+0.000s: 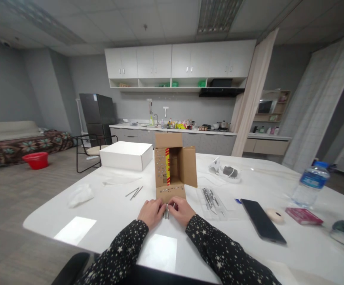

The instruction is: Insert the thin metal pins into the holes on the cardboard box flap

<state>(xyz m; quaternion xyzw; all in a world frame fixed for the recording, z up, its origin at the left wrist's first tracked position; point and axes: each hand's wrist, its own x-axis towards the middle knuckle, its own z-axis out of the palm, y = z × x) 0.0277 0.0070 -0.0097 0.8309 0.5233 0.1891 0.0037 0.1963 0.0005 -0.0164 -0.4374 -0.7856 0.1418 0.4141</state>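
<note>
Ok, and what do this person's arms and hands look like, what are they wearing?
Both arms are in long dark sleeves, black or near black, scattered with small pale stars. The left sleeve and the right sleeve reach down to the wrists. The left hand and the right hand are bare, with no gloves. Any rings or a watch are too small to tell.

Matt brown cardboard box [174, 168], shiny metal pins [166, 211], glossy white table [106, 213], clear plastic bottle [310, 185].
</note>
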